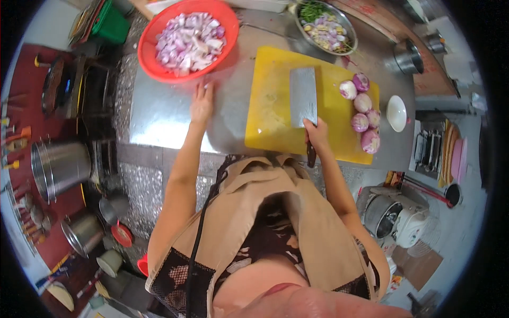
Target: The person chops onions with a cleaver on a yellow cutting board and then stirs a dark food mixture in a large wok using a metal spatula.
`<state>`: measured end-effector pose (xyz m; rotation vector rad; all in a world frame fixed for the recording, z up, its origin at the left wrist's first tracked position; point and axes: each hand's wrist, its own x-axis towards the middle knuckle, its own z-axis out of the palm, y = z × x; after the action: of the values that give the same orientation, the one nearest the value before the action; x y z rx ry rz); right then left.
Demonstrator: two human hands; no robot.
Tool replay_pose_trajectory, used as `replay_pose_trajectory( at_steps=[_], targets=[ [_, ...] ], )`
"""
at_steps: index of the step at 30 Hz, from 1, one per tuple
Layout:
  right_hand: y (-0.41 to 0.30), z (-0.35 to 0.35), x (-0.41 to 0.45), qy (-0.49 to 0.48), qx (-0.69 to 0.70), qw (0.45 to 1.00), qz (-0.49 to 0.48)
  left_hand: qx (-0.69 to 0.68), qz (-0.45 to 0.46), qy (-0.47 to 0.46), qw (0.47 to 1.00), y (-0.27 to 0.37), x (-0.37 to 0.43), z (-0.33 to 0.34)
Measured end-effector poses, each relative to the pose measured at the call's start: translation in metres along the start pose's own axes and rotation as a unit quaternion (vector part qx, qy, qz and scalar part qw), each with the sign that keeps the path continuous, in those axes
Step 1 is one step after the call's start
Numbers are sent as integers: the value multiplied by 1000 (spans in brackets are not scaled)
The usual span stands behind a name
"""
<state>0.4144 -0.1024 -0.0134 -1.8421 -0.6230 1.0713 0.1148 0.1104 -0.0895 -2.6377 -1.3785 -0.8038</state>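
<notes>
My right hand [318, 135] grips a cleaver [303, 95] where its dark handle meets the blade. The broad blade lies over a yellow cutting board [272, 135]. At the board's right side sits a cluster of several whole peeled red onions [362, 102]. My left hand [203, 104] is empty, its fingers stretched toward the near rim of a red plastic basin [149, 59]; whether they touch the rim is hard to tell. Inside the basin lie chopped red onion pieces [191, 41].
A steel bowl [352, 30] holding green herbs and peelings stands beyond the board. Right of the onions is a white bowl [397, 113]. Everything rests on a steel worktop [175, 107]. On the right stands a mixer [409, 226]; large steel pots [61, 169] are on the left.
</notes>
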Motion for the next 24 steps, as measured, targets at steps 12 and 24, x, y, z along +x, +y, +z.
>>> replay_pose_trajectory(
  at_steps=[12, 24],
  targets=[
    [85, -61, -44, 111, 43, 990, 73, -54, 18, -214, 975, 0, 4, 13],
    [105, -101, -28, 5, 84, 992, 98, 75, 47, 30, 996, 98, 164, -29]
  ],
)
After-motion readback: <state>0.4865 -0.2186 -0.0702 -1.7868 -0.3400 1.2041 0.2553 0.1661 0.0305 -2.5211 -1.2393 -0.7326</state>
